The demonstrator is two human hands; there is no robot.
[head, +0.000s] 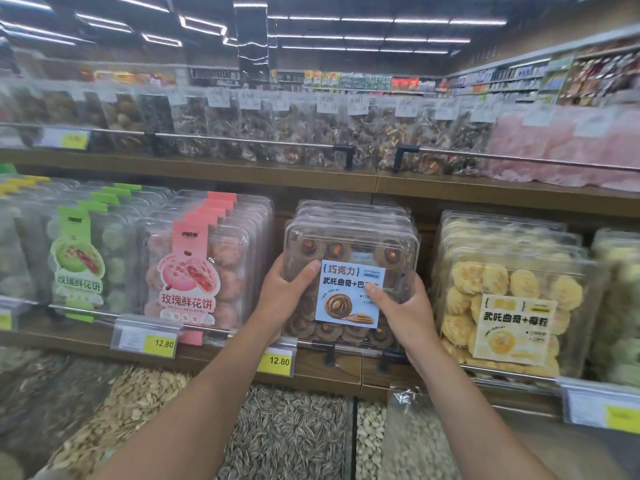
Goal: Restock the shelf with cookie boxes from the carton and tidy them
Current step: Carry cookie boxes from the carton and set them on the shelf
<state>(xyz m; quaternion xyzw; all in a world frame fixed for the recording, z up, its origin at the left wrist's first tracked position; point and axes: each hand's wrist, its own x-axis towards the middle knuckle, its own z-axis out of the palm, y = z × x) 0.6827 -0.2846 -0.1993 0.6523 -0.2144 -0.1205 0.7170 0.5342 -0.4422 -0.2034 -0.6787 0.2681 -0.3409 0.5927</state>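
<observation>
Clear plastic chocolate cookie box [349, 282] looks light, slippery and crushable; left hand [282, 299] and right hand [403, 313] grip its side edges, the best hold.

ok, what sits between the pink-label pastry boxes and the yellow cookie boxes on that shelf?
Head view: a row of clear plastic chocolate cookie boxes, the blue-labelled front box gripped by the left hand and right hand.

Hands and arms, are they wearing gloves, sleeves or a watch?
No. The left hand and right hand are bare: no gloves, rings or watch. The left arm and right arm show no sleeves anywhere in view.
</observation>
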